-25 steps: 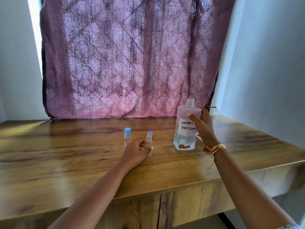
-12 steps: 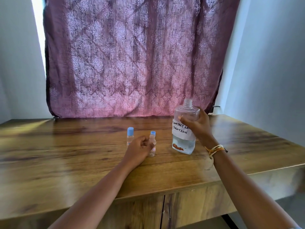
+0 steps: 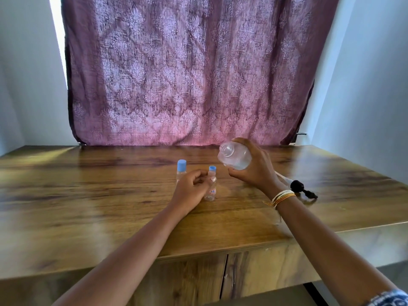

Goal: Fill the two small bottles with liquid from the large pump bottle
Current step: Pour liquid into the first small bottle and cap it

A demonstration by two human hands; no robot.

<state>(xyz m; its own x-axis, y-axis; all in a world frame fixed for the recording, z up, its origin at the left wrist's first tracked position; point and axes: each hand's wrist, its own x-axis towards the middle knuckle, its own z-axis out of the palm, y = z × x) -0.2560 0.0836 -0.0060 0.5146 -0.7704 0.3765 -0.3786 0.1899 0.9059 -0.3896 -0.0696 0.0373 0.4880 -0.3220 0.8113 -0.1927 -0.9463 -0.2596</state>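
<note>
My right hand (image 3: 257, 171) grips the large clear bottle (image 3: 234, 156), lifted off the wooden table (image 3: 88, 195) and tipped so its open neck points left and toward me, above and right of a small bottle. My left hand (image 3: 190, 188) is closed around that small clear bottle (image 3: 211, 191), which stands upright with a red-edged label. A blue cap (image 3: 212, 168) shows just behind its neck; I cannot tell whether it sits on the bottle. A second small bottle (image 3: 181, 170) with a blue cap stands to the left, partly hidden by my left hand.
The removed pump head (image 3: 303, 190), black with a white tube, lies on the table behind my right wrist. A purple patterned curtain (image 3: 187, 74) hangs along the back edge. White walls close in left and right. The table's front edge runs below my forearms.
My right hand has lifted the large bottle off the table and tilted it over toward the small bottle. My left hand has kept its hold on the small bottle.
</note>
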